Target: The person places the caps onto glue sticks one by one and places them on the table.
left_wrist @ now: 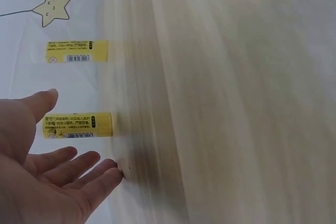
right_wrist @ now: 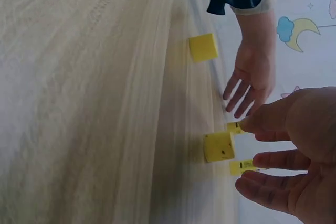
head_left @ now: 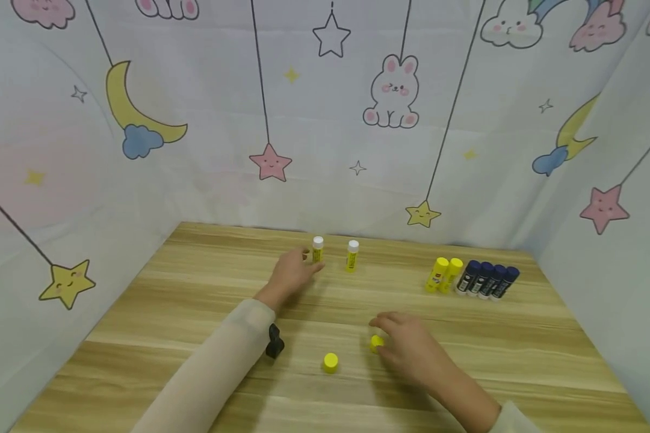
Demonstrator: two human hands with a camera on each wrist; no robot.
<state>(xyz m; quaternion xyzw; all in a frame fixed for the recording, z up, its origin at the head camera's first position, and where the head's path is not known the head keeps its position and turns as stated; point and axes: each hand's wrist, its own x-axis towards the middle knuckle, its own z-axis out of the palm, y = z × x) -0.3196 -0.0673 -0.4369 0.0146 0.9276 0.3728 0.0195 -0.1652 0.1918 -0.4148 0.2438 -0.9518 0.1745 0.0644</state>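
Two yellow glue sticks with white tops stand upright toward the back of the table. My left hand (head_left: pixel 292 272) is at the left glue stick (head_left: pixel 318 249), its thumb on one side and relaxed fingers on the other. The left wrist view shows a gap between thumb and this glue stick (left_wrist: pixel 79 125). The other glue stick (head_left: pixel 352 257) stands just to its right. Nearer to me, my right hand (head_left: pixel 411 347) reaches around a yellow cap (head_left: pixel 376 344) with fingers spread; space shows between them in the right wrist view. A second yellow cap (head_left: pixel 330 362) sits to its left.
At the right back, two yellow glue sticks (head_left: pixel 443 275) stand beside a row of several dark-blue-capped glue sticks (head_left: pixel 486 280). A black strap piece (head_left: pixel 274 341) sits on my left sleeve. A cartoon-printed white curtain (head_left: pixel 330 120) hangs behind and beside the wooden table (head_left: pixel 195 264).
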